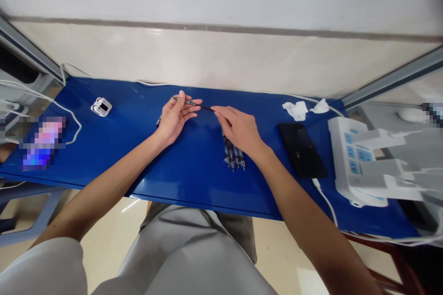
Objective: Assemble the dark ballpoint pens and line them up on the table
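My left hand [175, 117] pinches a slim dark grey pen [188, 102] between thumb and fingers, with the other fingers spread loosely. From the pen's right end a thin black rod [206, 108] runs across to my right hand [238, 129], whose thumb and index finger are closed on its far end. Whether rod and pen are one piece I cannot tell. Several clear and dark pens [234, 154] lie side by side on the blue table [194, 166], partly hidden under my right hand. A small dark item [158, 122] shows beside my left wrist, mostly covered.
To the right lie crumpled white tissues [296, 110], a black phone [302, 150] on a white cable [323, 198], and a white power strip [353, 161] with plugs. Leftward are a small white device [101, 106] and a blurred phone [44, 143]. A wall [221, 55] borders the far edge.
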A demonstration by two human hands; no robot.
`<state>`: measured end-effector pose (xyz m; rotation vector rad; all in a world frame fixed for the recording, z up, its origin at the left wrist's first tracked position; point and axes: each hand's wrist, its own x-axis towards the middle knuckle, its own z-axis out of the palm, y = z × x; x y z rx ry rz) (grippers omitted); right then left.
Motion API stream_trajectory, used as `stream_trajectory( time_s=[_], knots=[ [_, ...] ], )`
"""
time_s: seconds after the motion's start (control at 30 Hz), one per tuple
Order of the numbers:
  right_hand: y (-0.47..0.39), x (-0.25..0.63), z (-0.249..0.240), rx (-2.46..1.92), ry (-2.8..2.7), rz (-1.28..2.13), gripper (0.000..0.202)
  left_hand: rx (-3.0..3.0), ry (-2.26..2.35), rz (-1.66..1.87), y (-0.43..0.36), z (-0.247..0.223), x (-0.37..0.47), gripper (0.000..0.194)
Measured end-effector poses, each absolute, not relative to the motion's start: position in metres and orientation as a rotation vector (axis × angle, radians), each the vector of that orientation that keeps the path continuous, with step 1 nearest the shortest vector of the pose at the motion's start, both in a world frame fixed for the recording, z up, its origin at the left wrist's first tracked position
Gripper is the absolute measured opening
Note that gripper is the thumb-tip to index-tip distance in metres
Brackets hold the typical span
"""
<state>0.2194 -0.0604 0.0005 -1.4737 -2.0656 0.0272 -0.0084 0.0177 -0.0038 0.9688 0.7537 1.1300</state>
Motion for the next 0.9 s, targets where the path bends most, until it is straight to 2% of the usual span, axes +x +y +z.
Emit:
stream_trajectory(
  time_s=[0.67,0.9],
  knots=[
    [-0.0602,0.2219,0.0019,-1.473,-1.989,-0.002,0.043,0.974,0.778,1.196,0.0235,-0.0009,-0.0121,0.049],
    [-0.0611,0.2195,0.0022,-1.477,-2.023,-0.018,0.048,1.006,0.76,1.139,0.0185,-0.0004,-0.0088,0.05]
  ],
)
